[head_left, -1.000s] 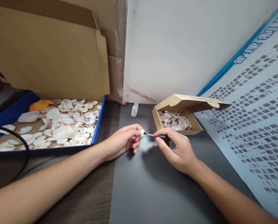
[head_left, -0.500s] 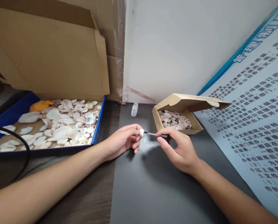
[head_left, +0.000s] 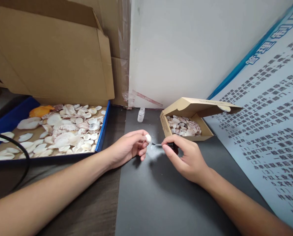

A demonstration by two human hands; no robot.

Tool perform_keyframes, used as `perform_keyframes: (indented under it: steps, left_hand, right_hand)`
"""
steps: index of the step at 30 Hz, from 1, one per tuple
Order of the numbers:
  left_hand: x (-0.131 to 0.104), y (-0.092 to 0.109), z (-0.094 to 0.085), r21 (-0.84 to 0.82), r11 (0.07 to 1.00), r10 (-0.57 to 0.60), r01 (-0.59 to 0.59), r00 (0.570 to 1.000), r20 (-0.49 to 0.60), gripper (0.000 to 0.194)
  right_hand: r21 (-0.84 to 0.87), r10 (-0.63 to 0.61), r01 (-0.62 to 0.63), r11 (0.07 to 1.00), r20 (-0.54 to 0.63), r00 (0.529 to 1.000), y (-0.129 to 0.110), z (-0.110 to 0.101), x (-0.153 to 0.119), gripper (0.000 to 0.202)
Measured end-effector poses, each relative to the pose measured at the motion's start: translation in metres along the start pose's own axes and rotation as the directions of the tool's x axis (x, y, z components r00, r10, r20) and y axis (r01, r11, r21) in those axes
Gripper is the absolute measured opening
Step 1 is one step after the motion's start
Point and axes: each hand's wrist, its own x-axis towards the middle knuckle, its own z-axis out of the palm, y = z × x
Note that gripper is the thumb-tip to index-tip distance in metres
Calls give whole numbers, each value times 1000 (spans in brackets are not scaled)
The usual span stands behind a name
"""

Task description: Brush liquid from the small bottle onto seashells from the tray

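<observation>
Between the thumb and fingers of my left hand (head_left: 130,147) is a small white ribbed seashell (head_left: 148,139), its fan edge turned to the right. My right hand (head_left: 187,159) pinches a thin brush (head_left: 157,144) with a dark handle mostly hidden behind the fingers. The brush points left, and its dark tip is at the lower right edge of the shell; whether the two touch I cannot tell. Beyond my hands a small clear glass bottle (head_left: 141,115) with a white label stands upright without a cap.
On the left lies a blue-edged cardboard box (head_left: 101,131), lid up, with many shells and an orange one (head_left: 41,111). A smaller carton (head_left: 166,126) with shells stands at the right, lid half raised. A black cable (head_left: 28,160) curves at far left. A printed poster (head_left: 271,108) hangs right.
The seashell has turned so that more of its ribbed face shows. The brush tip has dropped slightly, from beside the shell to its lower right edge.
</observation>
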Motion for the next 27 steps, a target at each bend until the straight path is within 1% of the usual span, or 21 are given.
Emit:
perform_keyframes:
  steps: [6, 9, 11, 14, 17, 21, 24, 27]
  left_hand:
    - [-1, 0, 0, -8, 1000, -6, 6, 1000, -1, 5]
    - [-1, 0, 0, -5, 1000, 1, -1, 1000, 14, 7]
    - [-1, 0, 0, -1, 1000, 0, 0, 1000, 24, 9]
    - [-1, 0, 0, 1, 1000, -11, 11, 1000, 29, 11]
    - [-2, 1, 1, 0, 1000, -13, 13, 1000, 14, 10]
    - [-2, 1, 2, -3, 1000, -6, 6, 1000, -12, 8]
    - [-1, 1, 2, -10, 1000, 0, 0, 1000, -31, 6]
    - [-1, 0, 0, -26, 1000, 7, -8, 999, -39, 5]
  right_hand:
    - [43, -53, 52, 998, 13, 999, 1, 0, -1, 6]
    - [-24, -9, 10, 1000, 19, 1000, 0, -1, 0, 4]
    - [-46, 8, -7, 999, 4, 1000, 0, -2, 0, 7]
    - [1, -18, 18, 1000, -8, 1000, -1, -3, 0, 6]
    - [44, -33, 32, 999, 21, 999, -1, -2, -2, 6]
    - [20, -5, 4, 1000, 71, 997, -2, -2, -1, 8]
    - [4, 1, -2, 1000, 67, 998, -3, -3, -1, 10]
    - [23, -44, 43, 999, 43, 998, -3, -2, -2, 11]
